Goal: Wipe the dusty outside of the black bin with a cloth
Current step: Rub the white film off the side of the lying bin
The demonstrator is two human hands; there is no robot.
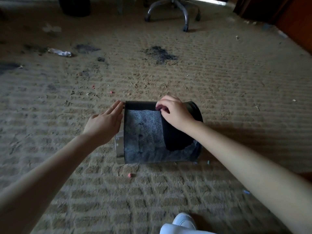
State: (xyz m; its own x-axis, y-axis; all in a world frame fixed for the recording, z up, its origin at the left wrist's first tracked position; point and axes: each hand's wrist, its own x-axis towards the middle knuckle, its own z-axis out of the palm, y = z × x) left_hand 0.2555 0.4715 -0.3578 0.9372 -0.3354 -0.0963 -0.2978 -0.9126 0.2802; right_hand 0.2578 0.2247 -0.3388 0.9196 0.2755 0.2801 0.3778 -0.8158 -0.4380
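Observation:
The black bin (143,135) lies on its side on the carpet, its wall grey with dust and its shiny rim band (119,146) at the left end. My left hand (104,122) rests flat against that left end, fingers straight, holding nothing. My right hand (175,114) sits on top of the bin near its right end, fingers curled on a dark cloth (173,139) that hangs down the near side. A clean black strip runs along the bin's top edge. The cloth is hard to tell apart from the black wall.
The beige carpet is littered with crumbs, dark stains (158,54) and a crushed plastic bottle (60,52). An office chair base (173,10) and a second dark bin (76,5) stand at the back, wooden furniture (295,17) at the far right. My white shoe (184,220) is at the bottom.

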